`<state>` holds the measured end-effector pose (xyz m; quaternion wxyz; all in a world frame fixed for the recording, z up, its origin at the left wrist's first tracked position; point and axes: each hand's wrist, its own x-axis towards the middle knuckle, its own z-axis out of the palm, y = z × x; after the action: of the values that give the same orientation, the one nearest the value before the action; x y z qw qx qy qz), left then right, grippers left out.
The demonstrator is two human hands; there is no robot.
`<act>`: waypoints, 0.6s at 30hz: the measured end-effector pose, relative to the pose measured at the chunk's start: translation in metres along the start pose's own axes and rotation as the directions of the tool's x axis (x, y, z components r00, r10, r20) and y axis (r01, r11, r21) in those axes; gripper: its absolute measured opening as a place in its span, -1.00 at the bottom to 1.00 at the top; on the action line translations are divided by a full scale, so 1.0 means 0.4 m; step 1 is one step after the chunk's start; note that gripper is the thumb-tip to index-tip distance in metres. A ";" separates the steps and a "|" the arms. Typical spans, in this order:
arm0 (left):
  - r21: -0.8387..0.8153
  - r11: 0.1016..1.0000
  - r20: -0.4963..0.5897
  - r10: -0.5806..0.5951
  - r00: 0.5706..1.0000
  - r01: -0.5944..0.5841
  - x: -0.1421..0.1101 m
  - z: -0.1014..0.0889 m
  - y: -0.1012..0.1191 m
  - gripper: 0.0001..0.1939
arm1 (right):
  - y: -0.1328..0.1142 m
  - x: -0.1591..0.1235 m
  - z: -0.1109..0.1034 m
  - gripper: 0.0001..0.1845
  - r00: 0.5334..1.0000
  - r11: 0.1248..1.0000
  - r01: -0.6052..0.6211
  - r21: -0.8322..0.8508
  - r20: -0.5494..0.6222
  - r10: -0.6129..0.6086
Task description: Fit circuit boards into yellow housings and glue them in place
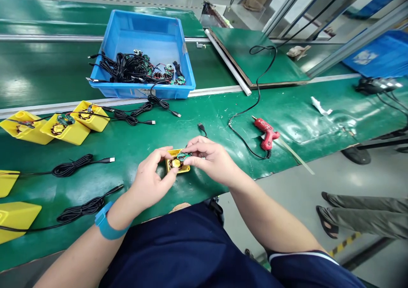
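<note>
A small yellow plastic housing (186,169) lies on the green bench in front of me, with a round copper-wound coil (176,163) inside its open face. My left hand (152,178) grips the housing's left side between thumb and fingers. On the other side, my right hand (210,157) pinches a small green circuit board (183,156) at the housing's upper right edge. A black USB plug (202,128) lies just beyond the right hand; most of its cable is hidden.
A blue bin (143,26) holds cabled circuit boards. Several yellow housings (68,131) with coiled black cables (73,165) are at left. A red glue gun (266,133) lies at right, its cord trailing back. Another person's legs (366,213) show at far right.
</note>
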<state>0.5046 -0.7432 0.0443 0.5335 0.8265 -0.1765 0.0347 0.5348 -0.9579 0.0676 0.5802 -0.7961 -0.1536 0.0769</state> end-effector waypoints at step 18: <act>0.308 0.885 0.219 0.291 0.931 -0.349 -0.017 -0.005 -0.042 -0.65 | -0.049 0.038 -0.022 -0.86 0.995 0.992 -0.043 -0.116 0.085 0.053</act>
<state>0.5041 -0.7337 0.0289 0.3522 0.8655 -0.3463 0.0833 0.5486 -0.9551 0.0899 0.5243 -0.8274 -0.1638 0.1171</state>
